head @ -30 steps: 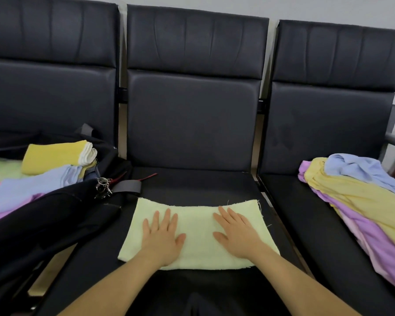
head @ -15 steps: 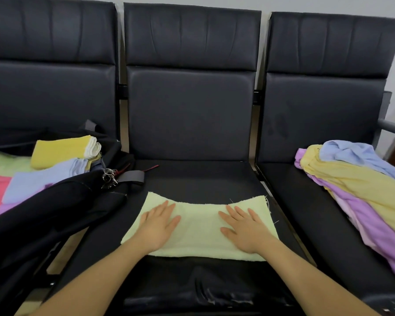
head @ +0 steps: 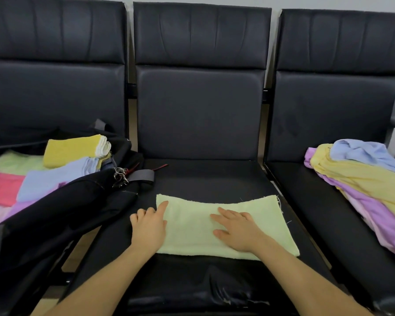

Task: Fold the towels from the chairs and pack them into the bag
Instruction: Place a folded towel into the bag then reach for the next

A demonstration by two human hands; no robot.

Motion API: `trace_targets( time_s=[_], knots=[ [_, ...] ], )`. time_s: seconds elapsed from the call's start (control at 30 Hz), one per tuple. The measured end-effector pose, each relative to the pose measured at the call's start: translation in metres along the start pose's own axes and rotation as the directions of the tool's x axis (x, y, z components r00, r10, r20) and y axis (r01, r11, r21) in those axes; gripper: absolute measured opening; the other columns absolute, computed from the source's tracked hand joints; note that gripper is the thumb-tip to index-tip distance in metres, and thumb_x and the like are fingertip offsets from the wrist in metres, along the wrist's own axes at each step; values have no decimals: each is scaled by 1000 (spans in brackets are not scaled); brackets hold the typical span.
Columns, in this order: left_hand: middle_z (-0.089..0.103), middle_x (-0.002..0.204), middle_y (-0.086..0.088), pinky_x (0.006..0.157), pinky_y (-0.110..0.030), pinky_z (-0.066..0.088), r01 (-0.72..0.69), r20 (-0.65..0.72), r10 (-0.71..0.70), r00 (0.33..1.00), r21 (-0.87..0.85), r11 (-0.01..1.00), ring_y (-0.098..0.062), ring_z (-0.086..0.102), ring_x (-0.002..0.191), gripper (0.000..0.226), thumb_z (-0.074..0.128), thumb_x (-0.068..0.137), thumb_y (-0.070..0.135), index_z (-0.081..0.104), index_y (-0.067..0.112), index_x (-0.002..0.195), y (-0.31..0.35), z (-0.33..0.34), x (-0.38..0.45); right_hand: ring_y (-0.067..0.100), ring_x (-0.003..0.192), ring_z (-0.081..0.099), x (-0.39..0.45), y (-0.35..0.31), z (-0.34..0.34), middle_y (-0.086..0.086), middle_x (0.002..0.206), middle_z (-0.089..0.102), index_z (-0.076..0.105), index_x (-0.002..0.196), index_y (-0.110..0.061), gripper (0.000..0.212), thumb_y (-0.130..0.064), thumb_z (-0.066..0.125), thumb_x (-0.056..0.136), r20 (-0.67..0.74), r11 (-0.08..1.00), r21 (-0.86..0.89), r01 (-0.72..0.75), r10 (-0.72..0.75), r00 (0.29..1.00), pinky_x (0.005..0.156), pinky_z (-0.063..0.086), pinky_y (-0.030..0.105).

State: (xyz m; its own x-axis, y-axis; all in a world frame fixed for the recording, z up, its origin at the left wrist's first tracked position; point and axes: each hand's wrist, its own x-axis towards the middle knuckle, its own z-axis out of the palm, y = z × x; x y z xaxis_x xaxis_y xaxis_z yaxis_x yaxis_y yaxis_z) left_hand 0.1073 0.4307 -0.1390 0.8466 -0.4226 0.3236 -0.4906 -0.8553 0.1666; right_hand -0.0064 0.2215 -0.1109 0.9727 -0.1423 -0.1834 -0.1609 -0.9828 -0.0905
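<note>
The left hand (head: 149, 226) has slid outward since half a second ago: then it lay flat on the pale green towel (head: 226, 226), well inside its left edge; now it sits at that edge, fingers curling, the index finger stretched along the towel's upper left corner and the other fingers bent over the dark seat just beyond the cloth. Whether it has actually pinched the edge cannot be told — the thumb is hidden under the palm. The right hand (head: 237, 231) has barely shifted; it lies flat with fingers spread, pressing the towel's middle and holding nothing.

The towel itself lies as a wide strip on the middle chair seat (head: 205, 179), under both hands, its frayed right end well out past the right hand. Judged from this, smoothing is over and the next fold is being set up: the left end looks about to be lifted and carried over toward the right hand, which would serve as the anchor.

Out beyond the left hand, on the neighbouring seat, the black bag (head: 62, 208) lies open with folded towels in it — a yellow one (head: 73, 149) on top, a light blue one (head: 55, 179) below. Far off past the right hand, a heap of unfolded towels (head: 363, 185) in blue, yellow and purple waits on the third seat, so much of the task remains.
</note>
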Motion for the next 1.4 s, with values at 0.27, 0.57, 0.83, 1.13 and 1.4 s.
trace_targets(
  time_s=[0.27,0.57,0.83,1.13,1.4],
  knots=[
    [52,125,-9,84,-38,43,74,-68,-101,993,-322,944,-31,56,105,45,50,96,19,44,22,140,7,-30,21,16,147,-13,17,-12,11,-7,159,-16,-3,150,-43,65,-67,18,93,107,999,17,-42,40,994,117,-9,49],
    [59,116,-9,75,-29,33,-128,-254,48,966,-312,941,-29,57,92,44,56,94,15,50,16,137,19,-66,32,14,148,-4,49,-67,19,-7,161,-5,9,152,-34,61,-54,29,98,22,957,283,-65,62,998,115,-5,46],
    [60,112,-5,88,-34,45,-150,-168,73,983,-512,846,-24,58,99,41,59,92,15,55,17,133,63,-63,27,22,127,39,23,-20,1,0,137,46,45,137,-25,40,-34,40,99,-259,880,438,-182,318,912,104,21,39],
    [44,133,14,78,-15,41,-45,339,426,839,-737,674,-8,57,107,55,51,97,31,29,35,147,138,-40,19,21,102,52,-18,28,-3,-4,91,57,54,119,-16,37,-34,26,103,-276,594,776,-211,621,733,97,18,32],
    [39,148,1,109,-33,27,-90,402,238,884,-354,931,-16,35,136,42,27,104,29,39,19,143,87,-14,8,15,122,44,-17,17,-3,-6,133,49,52,131,-26,36,-38,40,99,-364,853,479,-206,407,838,104,19,34]
  ],
)
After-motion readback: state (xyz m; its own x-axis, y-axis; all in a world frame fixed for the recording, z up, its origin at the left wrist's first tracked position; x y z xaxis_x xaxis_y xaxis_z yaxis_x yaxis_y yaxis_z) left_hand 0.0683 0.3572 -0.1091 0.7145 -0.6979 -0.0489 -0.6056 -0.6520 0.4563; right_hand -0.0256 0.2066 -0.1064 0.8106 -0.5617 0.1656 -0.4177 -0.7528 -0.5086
